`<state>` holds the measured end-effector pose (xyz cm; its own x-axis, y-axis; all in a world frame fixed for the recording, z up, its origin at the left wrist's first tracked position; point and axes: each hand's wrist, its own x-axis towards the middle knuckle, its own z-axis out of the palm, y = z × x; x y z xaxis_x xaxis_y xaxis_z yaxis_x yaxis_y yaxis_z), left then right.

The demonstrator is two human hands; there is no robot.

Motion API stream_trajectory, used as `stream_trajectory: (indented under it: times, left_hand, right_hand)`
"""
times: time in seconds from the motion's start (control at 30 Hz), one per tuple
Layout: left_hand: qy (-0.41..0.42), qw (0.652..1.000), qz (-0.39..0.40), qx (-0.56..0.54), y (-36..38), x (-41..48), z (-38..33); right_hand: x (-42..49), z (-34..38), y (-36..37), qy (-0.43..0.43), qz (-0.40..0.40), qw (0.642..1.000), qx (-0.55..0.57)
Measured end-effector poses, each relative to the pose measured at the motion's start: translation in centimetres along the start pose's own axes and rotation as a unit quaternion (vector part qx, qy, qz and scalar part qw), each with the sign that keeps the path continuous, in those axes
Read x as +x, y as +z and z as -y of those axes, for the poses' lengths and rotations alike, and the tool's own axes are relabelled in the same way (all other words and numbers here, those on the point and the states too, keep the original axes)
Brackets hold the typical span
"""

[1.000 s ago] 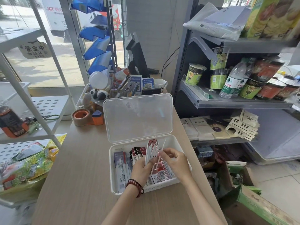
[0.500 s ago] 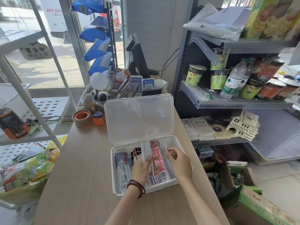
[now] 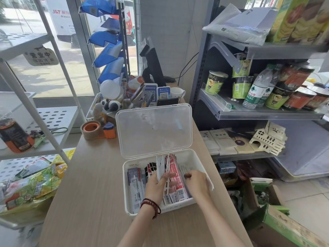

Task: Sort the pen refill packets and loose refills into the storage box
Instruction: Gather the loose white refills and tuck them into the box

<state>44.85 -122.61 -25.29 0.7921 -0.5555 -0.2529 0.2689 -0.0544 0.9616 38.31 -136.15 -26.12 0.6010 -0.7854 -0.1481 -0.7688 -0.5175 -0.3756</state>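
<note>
1. The step in hand looks like sorting inside the open storage box (image 3: pixel 175 208), lower centre of the frame on the bench (image 3: pixel 85 184).
2. The left hand (image 3: pixel 155 186) has its grip closed round a sheaf of white packets (image 3: pixel 161 166), upright beside the red packets (image 3: pixel 175 179).
3. The right hand (image 3: pixel 198 182) curls over the loose refills (image 3: pixel 185 168) at the box's right. Whether its grip holds any cannot be told.
4. The next move probably calls for seating the sheaf in its row without tipping its neighbours.
5. "J&T" reads on the van (image 3: pixel 62 13), upper left. The red packets carry barcodes, and QR placards (image 3: pixel 156 94) stand behind the lid (image 3: pixel 153 129).
</note>
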Motion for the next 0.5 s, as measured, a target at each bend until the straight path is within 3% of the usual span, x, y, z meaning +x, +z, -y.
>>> stream_trajectory:
  times: [0.1, 0.23, 0.37, 0.5]
  left_hand:
    - [0.002, 1.0, -0.006, 0.004, 0.0, 0.1, 0.1]
    - [0.003, 1.0, -0.013, 0.001, -0.1, 0.1, 0.2]
    - [0.001, 1.0, -0.014, 0.005, -0.1, 0.1, 0.2]
    - [0.035, 0.997, -0.002, 0.071, 0.1, 0.0, 0.1]
  right_hand:
    - [-0.2, 0.1, -0.1, -0.013, -0.016, 0.999, 0.029]
    - [-0.7, 0.3, -0.4, -0.055, -0.078, 0.98, 0.172]
    - [-1.4, 0.1, -0.9, -0.14, -0.065, 0.951, 0.269]
    - [-1.6, -0.2, -1.3, -0.161, -0.029, 0.939, 0.302]
